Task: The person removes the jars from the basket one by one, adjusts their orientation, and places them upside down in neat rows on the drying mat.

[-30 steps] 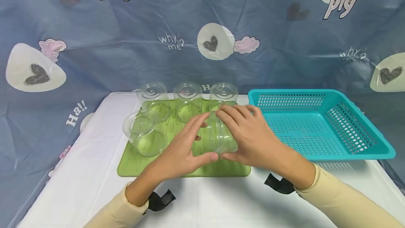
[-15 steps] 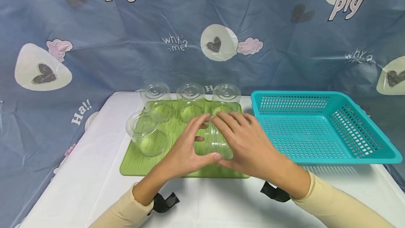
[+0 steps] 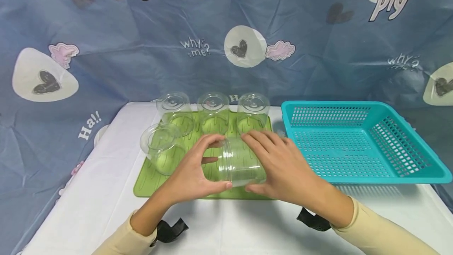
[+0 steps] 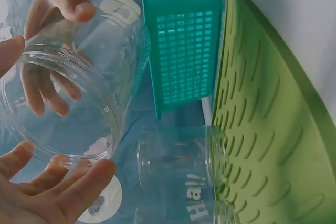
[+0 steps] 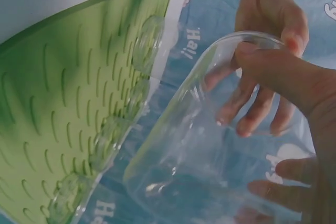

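Observation:
A clear jar (image 3: 244,164) lies on its side in the air above the green ridged mat (image 3: 145,186), its mouth facing left in the head view. My left hand (image 3: 187,176) curves its thumb and fingers round the mouth rim. From the right, my right hand (image 3: 283,160) grips the jar's body. Through the clear wall (image 4: 100,51), the left wrist view shows the right hand's fingers (image 4: 47,95). In the right wrist view, the right thumb (image 5: 278,69) lies across the jar (image 5: 189,156). Several similar clear jars stand mouth down on the mat, among them one at back centre (image 3: 213,109).
Another clear jar (image 3: 162,148) stands at the mat's left side. To the right of the mat is a turquoise perforated basket (image 3: 407,179). A white cloth (image 3: 95,192) covers the table, and a blue printed sheet (image 3: 148,62) hangs behind.
The jar has shifted left and nearer to me, so more of its side shows. My left hand has moved left with its rim; the camera view has shifted slightly.

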`<act>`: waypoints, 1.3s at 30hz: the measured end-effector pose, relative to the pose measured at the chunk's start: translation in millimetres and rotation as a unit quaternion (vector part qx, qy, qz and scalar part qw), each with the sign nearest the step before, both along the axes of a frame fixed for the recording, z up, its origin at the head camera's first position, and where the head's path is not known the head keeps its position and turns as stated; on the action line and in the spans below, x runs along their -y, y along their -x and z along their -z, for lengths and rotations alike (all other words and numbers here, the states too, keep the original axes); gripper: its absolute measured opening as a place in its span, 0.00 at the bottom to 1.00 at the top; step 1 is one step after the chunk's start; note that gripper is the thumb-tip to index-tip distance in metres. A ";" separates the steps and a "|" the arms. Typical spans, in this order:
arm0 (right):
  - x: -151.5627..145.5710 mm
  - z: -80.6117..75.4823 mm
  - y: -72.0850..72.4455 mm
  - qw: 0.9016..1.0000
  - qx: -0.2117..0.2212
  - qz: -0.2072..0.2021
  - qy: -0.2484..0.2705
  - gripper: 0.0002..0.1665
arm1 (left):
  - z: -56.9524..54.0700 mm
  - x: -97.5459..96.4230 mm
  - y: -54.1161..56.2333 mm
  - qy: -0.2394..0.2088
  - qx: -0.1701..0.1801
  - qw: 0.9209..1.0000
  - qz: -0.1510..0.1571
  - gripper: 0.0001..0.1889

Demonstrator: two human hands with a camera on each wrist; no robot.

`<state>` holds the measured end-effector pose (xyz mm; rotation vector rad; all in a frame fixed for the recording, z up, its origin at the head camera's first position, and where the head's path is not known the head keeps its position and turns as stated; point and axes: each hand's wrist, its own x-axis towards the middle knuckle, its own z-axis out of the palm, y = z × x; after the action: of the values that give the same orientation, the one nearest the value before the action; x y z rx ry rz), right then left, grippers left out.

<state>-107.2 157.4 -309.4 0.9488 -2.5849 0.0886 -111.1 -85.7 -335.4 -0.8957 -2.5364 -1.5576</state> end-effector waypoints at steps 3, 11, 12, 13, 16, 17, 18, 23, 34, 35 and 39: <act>-2.2 0.0 -1.2 1.000 0.026 0.000 0.006 0.65 | 0.7 4.5 -1.8 -0.006 0.003 1.000 0.003 0.49; -14.5 4.2 -2.3 0.990 0.107 -0.019 0.093 0.68 | 1.8 14.1 -8.2 -0.029 -0.003 1.000 0.011 0.48; -16.5 6.1 -2.9 0.987 0.115 -0.024 0.110 0.69 | 2.0 15.4 -9.5 -0.032 -0.006 0.999 0.013 0.48; -18.5 8.4 -3.8 0.984 0.121 -0.029 0.126 0.69 | 2.6 16.9 -10.7 -0.034 -0.007 0.999 0.014 0.47; -23.5 16.5 -5.7 0.976 0.130 -0.051 0.165 0.70 | 5.1 20.9 -12.7 -0.038 -0.011 0.999 0.018 0.47; -24.8 19.2 -6.1 0.974 0.131 -0.060 0.173 0.70 | 6.1 22.0 -12.9 -0.039 -0.013 0.999 0.020 0.47; -25.9 22.0 -6.0 0.972 0.131 -0.069 0.180 0.69 | 7.1 23.1 -12.7 -0.040 -0.014 0.999 0.022 0.47; -28.3 28.9 -2.6 0.957 0.150 -0.113 0.222 0.71 | 9.2 27.2 -11.3 -0.066 0.000 0.997 0.039 0.48; -28.6 31.4 -2.7 0.911 0.200 -0.188 0.307 0.69 | 10.9 34.5 -24.1 -0.017 -0.029 0.999 0.033 0.51; -28.2 31.1 -2.6 0.910 0.202 -0.192 0.308 0.69 | 11.1 35.1 -25.4 -0.009 -0.034 0.999 0.030 0.51; -24.6 29.0 -3.5 0.910 0.212 -0.189 0.301 0.68 | 10.8 37.7 -29.1 0.016 -0.033 0.999 0.018 0.51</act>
<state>-103.7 182.1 -338.4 1.2524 -2.4158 1.2403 -82.0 -123.4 -346.2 -0.9856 -2.5197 -1.4754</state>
